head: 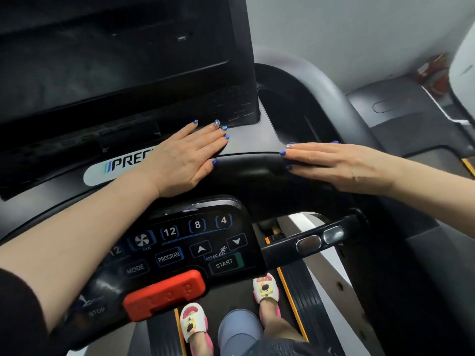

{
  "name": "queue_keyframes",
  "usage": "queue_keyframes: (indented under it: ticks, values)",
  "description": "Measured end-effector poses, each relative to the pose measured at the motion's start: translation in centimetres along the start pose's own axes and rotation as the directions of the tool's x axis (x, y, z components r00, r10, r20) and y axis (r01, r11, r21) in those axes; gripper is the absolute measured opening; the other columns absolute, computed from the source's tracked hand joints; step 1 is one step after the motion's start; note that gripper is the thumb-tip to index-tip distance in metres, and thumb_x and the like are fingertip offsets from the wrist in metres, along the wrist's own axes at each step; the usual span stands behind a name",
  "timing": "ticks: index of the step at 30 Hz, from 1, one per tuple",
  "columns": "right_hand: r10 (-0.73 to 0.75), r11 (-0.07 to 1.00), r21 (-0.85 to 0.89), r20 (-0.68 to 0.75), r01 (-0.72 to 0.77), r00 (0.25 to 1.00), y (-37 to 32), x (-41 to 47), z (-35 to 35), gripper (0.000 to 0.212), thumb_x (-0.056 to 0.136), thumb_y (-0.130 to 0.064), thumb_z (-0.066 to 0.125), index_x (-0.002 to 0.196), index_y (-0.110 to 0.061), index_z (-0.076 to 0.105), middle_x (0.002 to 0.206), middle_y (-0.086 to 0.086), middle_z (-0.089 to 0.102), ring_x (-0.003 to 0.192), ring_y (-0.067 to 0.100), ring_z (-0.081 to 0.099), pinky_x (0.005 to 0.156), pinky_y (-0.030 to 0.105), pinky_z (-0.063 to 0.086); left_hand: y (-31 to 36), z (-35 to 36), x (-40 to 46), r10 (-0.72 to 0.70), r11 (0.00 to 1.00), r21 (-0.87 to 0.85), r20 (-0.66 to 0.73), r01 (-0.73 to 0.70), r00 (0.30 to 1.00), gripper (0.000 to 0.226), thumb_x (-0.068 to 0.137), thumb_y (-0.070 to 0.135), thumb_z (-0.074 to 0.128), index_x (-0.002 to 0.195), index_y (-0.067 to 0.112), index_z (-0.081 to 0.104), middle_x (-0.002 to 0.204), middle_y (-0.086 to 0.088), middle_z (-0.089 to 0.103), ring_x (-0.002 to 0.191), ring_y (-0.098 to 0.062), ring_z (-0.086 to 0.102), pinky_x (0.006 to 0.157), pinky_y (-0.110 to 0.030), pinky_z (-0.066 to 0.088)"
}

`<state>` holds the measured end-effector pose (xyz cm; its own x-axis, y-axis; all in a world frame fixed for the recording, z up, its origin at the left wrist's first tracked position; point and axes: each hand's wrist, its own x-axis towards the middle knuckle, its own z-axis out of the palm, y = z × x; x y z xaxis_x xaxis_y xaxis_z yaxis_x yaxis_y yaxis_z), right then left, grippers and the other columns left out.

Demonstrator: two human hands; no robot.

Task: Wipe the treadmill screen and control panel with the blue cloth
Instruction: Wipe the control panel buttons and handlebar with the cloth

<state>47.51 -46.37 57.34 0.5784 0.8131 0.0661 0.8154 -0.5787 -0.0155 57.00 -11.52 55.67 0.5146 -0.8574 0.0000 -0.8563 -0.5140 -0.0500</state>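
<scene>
Treadmill screen (115,68) rises dark and tilted just beyond the left hand (185,158), and the control panel (185,242) with its numbered keys lies nearer the body, under the left forearm. That hand lies flat, fingers straight and together, pressed palm-down on the console ledge (246,137) at the screen's foot; it holds nothing. To its right, a little apart, the right hand (341,165) also lies flat and empty, fingers extended along the curved dark moulding (252,168). No blue cloth shows anywhere, neither under either palm nor beside them, so I cannot tell where it is. Wiping looks not yet under way, or paused; the next move calls for getting the cloth into one hand, then sweeping it across the screen before the keys nearer the body.
</scene>
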Motion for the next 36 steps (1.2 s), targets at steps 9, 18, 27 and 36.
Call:
queue_keyframes:
  ticks: [9,18,27,36]
  values:
    - [0.418,0.906,0.131,-0.415,-0.402,0.808,-12.2,5.2,-4.2,0.038,0.090,0.017,0.047,0.124,0.010,0.061,0.148,0.025,0.041,0.137,0.028,0.046,0.109,0.042,0.044,0.3,-5.5,-5.8,-0.047,0.992,-0.120,-0.011,0.045,0.999,0.050,0.105,0.033,0.036,0.150,0.013,0.043,0.158,-0.002,0.041,0.154,-0.019,0.018,0.124,-0.041,0.007]
    - [0.541,0.829,0.317,-0.663,-0.460,0.518,-25.4,14.2,-6.4,0.036,0.084,0.017,0.056,0.119,0.011,0.064,0.142,0.027,0.047,0.121,0.021,0.060,0.107,0.025,0.043,1.4,-8.5,-20.3,-0.241,0.946,-0.280,-0.261,0.166,0.935,0.048,0.099,0.029,0.041,0.136,0.006,0.060,0.144,-0.008,0.057,0.144,-0.028,0.040,0.118,-0.048,0.023]
    - [0.619,0.780,0.465,-0.673,-0.419,0.405,-36.0,20.2,-3.2,0.035,0.083,0.017,0.057,0.117,0.013,0.063,0.140,0.031,0.045,0.119,0.026,0.060,0.104,0.032,0.046,2.7,-3.9,-32.4,-0.568,0.762,-0.526,-0.260,0.378,0.781,0.049,0.100,0.029,0.044,0.144,0.009,0.053,0.153,-0.001,0.047,0.150,-0.015,0.028,0.123,-0.039,0.016]
    - [0.731,0.678,0.563,-0.447,-0.473,0.516,-42.4,22.5,3.7,0.045,0.074,0.021,0.062,0.117,0.011,0.063,0.144,0.026,0.043,0.127,0.018,0.054,0.107,0.024,0.040,5.1,2.7,-34.0,-0.617,0.710,-0.584,-0.245,0.394,0.748,0.055,0.105,0.029,0.038,0.154,0.007,0.035,0.163,-0.003,0.030,0.154,-0.018,0.019,0.127,-0.035,0.008]
